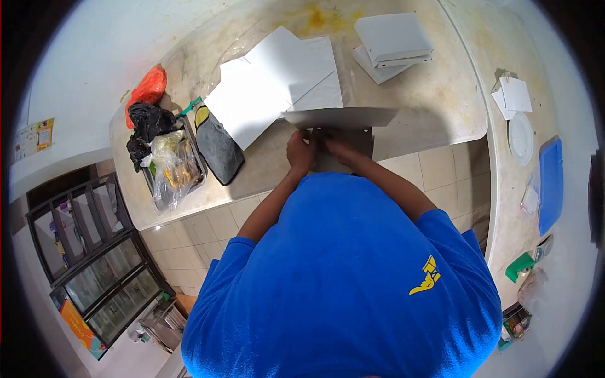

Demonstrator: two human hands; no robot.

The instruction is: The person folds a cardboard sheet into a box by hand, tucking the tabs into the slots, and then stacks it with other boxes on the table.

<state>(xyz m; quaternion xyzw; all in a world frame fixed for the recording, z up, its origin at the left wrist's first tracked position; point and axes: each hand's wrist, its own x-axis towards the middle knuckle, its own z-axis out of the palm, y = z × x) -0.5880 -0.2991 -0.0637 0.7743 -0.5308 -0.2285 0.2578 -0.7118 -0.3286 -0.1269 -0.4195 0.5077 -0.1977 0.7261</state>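
Observation:
A part-folded cardboard box lies at the table's front edge, close to my body. Its pale flap stands up behind my hands and its inside is in shadow. My left hand is closed on the box's left side, fingers curled. Just beside it, my right hand reaches into the shaded part with its fingers bent together against the cardboard. Shadow partly hides the fingertips. Beyond the flap, flat white cardboard sheets lie overlapping on the table.
Folded white boxes are stacked at the back right. To the left are a dark grey pouch, a tray with plastic-bagged food, a black bag and a red bag. A side counter holds a blue lid.

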